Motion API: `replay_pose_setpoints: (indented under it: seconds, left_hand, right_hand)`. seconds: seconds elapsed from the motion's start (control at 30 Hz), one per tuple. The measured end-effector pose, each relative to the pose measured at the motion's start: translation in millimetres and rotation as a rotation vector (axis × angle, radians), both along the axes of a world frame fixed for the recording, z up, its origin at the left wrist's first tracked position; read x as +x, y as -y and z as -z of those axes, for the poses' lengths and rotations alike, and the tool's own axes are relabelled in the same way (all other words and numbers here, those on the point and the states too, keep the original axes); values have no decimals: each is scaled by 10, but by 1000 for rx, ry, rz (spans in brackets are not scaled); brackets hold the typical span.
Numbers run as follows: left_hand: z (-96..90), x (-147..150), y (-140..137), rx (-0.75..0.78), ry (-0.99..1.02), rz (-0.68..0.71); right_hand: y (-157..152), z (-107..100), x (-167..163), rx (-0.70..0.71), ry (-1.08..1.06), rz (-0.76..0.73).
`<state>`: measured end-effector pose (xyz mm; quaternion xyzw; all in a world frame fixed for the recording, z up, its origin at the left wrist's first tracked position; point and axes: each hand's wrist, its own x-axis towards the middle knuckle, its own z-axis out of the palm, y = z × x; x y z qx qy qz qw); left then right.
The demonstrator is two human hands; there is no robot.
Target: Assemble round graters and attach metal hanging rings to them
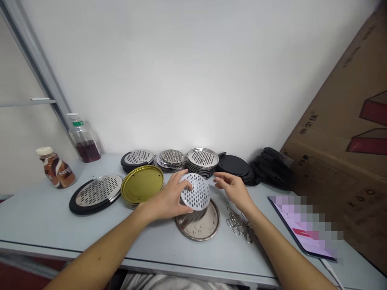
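My left hand (173,196) grips a round metal grater disc (198,193) by its left edge and holds it tilted above the table. Under the disc lies a shallow round metal dish (198,231), partly covered by it. My right hand (231,188) is just right of the disc, not touching it, with bent fingers apart and nothing visible in them. Behind both hands stand a stack of rimmed grater plates (202,158) and a pile of loose grater discs (171,158). Several small wire rings and clips (237,225) lie beside my right forearm, which hides some of them.
Gold round lids (142,183) are stacked left of my left hand, near black-rimmed graters (96,193). Black round parts (234,166) lie behind my right hand. A tablet (302,229), a cardboard box (335,153), a brown bottle (57,169) and a clear bottle (86,141) flank the table.
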<state>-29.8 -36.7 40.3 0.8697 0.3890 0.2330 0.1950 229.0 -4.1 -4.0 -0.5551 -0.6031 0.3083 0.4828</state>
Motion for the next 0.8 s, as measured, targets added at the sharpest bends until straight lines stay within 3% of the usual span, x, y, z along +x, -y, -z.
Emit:
replay_pose_setpoints:
  seconds: [0.1, 0.3, 0.6, 0.8]
  left_hand:
    - [34, -18, 29, -16, -38, 107]
    - [84, -52, 28, -69, -75, 164]
    - [124, -36, 44, -181, -155, 231]
    - [104, -22, 36, -183, -95, 250]
  right_hand:
    - [26, 14, -19, -20, 161, -77]
    - [116, -43, -94, 16, 485, -131]
    - [151, -84, -123, 17, 540, -148]
    - [162, -83, -128, 16, 542, -169]
